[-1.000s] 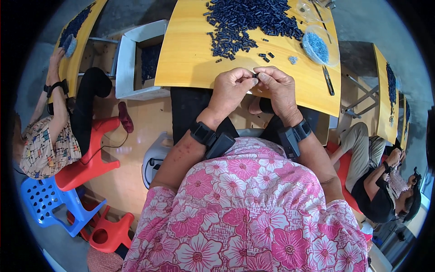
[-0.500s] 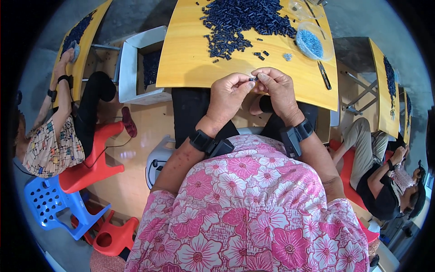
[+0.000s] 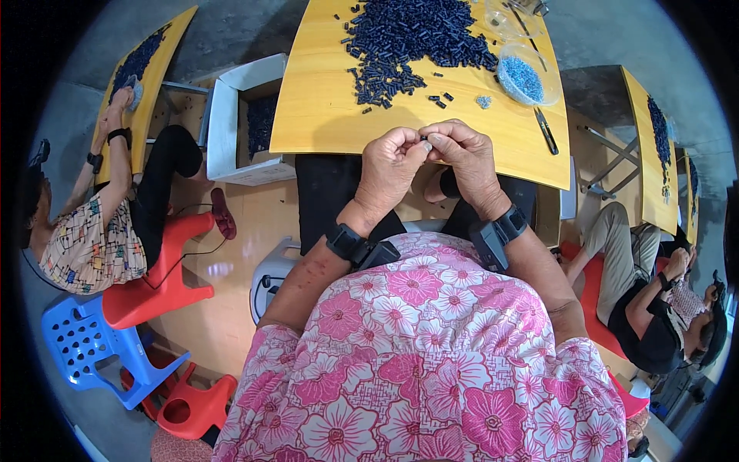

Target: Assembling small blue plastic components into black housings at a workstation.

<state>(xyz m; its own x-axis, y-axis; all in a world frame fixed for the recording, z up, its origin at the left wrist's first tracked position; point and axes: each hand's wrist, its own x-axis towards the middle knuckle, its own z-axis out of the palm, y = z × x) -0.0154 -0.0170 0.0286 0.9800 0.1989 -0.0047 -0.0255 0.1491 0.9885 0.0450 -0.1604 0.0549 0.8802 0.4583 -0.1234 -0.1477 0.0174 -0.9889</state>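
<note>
Left hand [image 3: 385, 171] and right hand [image 3: 469, 165], both grips pinching one small dark piece [image 3: 424, 138] at the surface's [image 3: 315, 100] six-o'clock edge, apparently mid-manipulation, the next move calling for steady fingertips

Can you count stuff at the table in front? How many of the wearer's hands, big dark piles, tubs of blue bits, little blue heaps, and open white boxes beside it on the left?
Wearer's hands: 2 (left hand, right hand)
Big dark pile: 1
Tub of blue bits: 1
Little blue heap: 1
Open white box: 1
Total: 6
</note>
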